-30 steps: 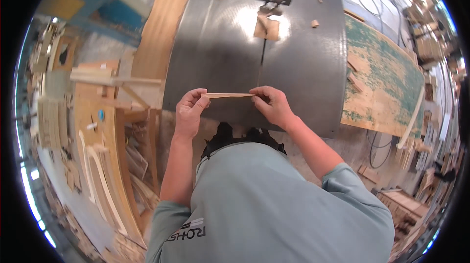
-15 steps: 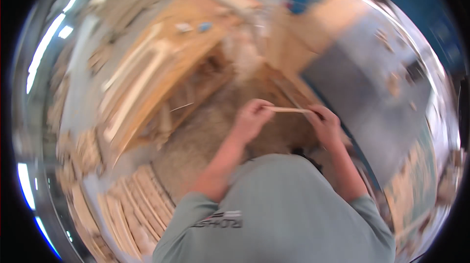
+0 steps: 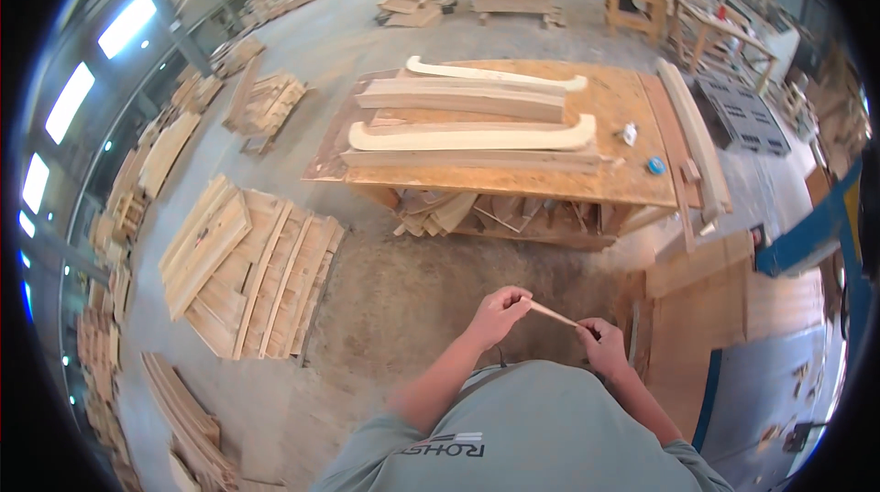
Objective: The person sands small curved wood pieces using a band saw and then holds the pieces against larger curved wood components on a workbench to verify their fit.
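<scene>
A thin, pale strip of wood (image 3: 554,313) spans the gap between my hands in front of my body. My left hand (image 3: 500,315) pinches its left end, the higher one in view. At the lower right end, the fingers of my right hand (image 3: 603,345) close on the strip. Beyond my hands stands a wooden workbench (image 3: 632,93). On its top lie curved wooden pieces (image 3: 472,136) with hooked ends, beside straight timber boards (image 3: 463,100).
A small white bottle (image 3: 630,134) and a blue round item (image 3: 655,165) sit on the bench. Stacked boards (image 3: 266,272) lie on the floor at left. At right are a blue machine post (image 3: 807,235) and a grey metal table (image 3: 765,400).
My view has swung to the right-hand side of the earlier picture's opposite, bringing the bench straight ahead and the machine table to lower right. Both hands still hold the strip, now tilted.
</scene>
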`<state>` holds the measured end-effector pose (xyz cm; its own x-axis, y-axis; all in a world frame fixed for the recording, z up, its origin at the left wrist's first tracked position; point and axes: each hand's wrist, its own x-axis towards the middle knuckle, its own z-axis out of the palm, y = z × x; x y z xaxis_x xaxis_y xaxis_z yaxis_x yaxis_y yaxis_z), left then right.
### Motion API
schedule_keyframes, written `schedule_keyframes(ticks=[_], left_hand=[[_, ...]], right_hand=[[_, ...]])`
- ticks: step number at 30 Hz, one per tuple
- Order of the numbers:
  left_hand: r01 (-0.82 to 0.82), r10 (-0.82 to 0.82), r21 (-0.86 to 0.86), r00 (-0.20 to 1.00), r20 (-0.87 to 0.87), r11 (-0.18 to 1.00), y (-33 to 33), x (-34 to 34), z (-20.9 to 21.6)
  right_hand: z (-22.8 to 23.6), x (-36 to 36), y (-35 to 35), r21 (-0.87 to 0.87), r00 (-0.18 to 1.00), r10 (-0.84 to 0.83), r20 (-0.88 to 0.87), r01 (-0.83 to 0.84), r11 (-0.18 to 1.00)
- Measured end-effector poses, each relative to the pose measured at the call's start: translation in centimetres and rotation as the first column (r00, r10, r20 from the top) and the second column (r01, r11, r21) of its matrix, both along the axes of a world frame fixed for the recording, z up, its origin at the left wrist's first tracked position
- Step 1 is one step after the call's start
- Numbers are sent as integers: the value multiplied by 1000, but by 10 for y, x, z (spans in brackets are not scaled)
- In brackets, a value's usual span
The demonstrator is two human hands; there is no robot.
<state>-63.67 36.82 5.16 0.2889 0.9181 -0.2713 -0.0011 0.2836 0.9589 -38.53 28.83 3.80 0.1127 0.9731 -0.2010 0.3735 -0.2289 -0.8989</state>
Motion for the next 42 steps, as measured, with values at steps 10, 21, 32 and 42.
schedule_keyframes(ticks=[10, 21, 32, 42], left_hand=[[-412, 416, -87, 908, 43, 907, 2, -78, 1], [-346, 347, -32, 929, 125, 938, 52, -77, -1], [504, -452, 249, 859, -239, 827, 58, 68, -2], [759, -788, 619, 501, -358, 202, -61, 252, -7]], right_hand=[[19, -74, 92, 61, 960, 280, 25, -281, 958], [24, -67, 139, 79, 986, 167, -17, -166, 983], [18, 40, -12, 74, 857, -512, 63, 508, 858], [-1, 112, -186, -12, 228, -920, -320, 970, 244]])
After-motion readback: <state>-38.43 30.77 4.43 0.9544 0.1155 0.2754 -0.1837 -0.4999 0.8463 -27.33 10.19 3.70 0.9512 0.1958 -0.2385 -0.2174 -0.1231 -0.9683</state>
